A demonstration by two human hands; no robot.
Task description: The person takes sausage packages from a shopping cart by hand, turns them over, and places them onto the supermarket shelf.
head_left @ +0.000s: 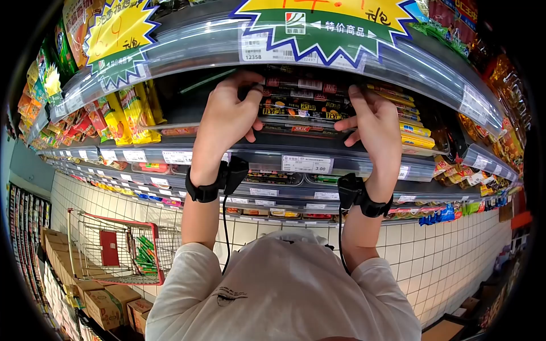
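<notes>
1. Lying between the two hands, a stack of dark packets fills the shelf, its printed edges facing out.
2. At the stack's left end is the left hand, half open with bent fingers and the thumb apart from them; whether it grips a packet, I cannot tell.
3. At the opposite end, the right hand is half open too, fingers bent toward the packets; its hold is equally unclear.
4. Just right of the right hand lie yellow packets.
5. Left of the left hand, yellow bags stand upright.
6. Below and between the hands, a price label reads 3.00.
7. Above them is a yellow-and-green sign.
8. Well below and left of the left hand, a shopping cart holds green packets.
</notes>
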